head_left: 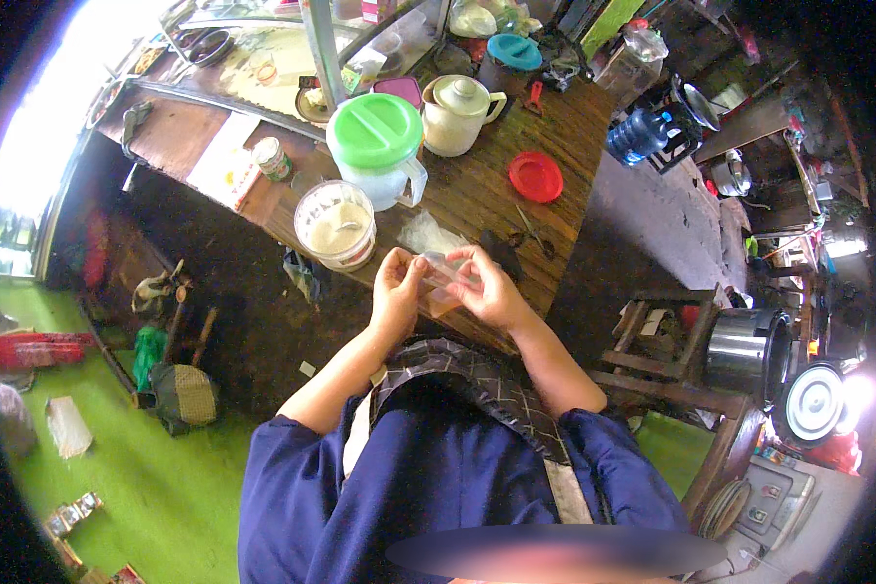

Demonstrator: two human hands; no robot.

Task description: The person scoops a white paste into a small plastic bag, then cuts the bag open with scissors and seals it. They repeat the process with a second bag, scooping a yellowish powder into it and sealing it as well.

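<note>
My left hand point(396, 290) and my right hand point(493, 292) meet at the near edge of the wooden table point(477, 204). Between them, pinched by the fingers of both, is a small clear plastic bag point(442, 267). More clear plastic point(426, 234) lies crumpled on the table just beyond my fingers. To the left of my left hand stands an uncovered clear tub point(336, 255) of white powder or grains, with a spoon resting inside. Behind it is a translucent pitcher point(380, 183) with a green lid. A dark pair of scissors point(535, 234) lies right of my right hand.
A cream lidded jug point(455, 122), a red plastic lid point(535, 176) and a blue-lidded container point(512, 58) sit farther back. Left of the pitcher is a small can point(272, 159). Beyond the table's right side are a blue water bottle point(638, 136) and a large metal pot point(747, 352).
</note>
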